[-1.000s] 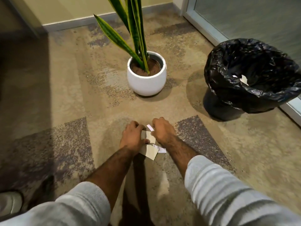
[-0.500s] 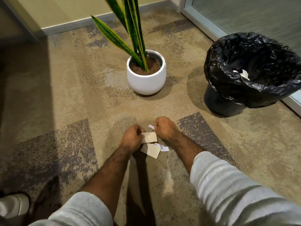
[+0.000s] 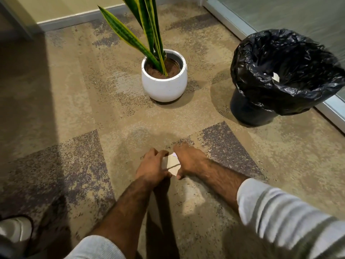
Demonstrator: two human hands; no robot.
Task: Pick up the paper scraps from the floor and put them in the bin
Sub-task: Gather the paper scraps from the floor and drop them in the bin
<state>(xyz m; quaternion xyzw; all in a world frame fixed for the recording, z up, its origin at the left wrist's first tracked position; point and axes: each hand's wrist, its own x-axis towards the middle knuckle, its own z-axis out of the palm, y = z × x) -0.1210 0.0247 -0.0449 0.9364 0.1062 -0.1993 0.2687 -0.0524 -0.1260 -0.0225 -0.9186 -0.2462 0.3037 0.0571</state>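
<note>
While left hand and right hand both curl round small beige paper scraps low on patterned carpet, black-lined round bin sits well apart, right; loose stack may slip, scatter mid-carry.

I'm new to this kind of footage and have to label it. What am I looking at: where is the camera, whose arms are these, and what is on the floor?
No machine here: a person wears one wide-angle camera on the head, looking forward and down, so the two bare forearms entering from below are their own. The left hand and the right hand meet low on the carpet and both pinch the paper scraps lying between them. Ahead stands a white plant pot. To the right is a bin lined with a black bag, with one pale scrap already inside. A shoe shows at lower left.
</note>
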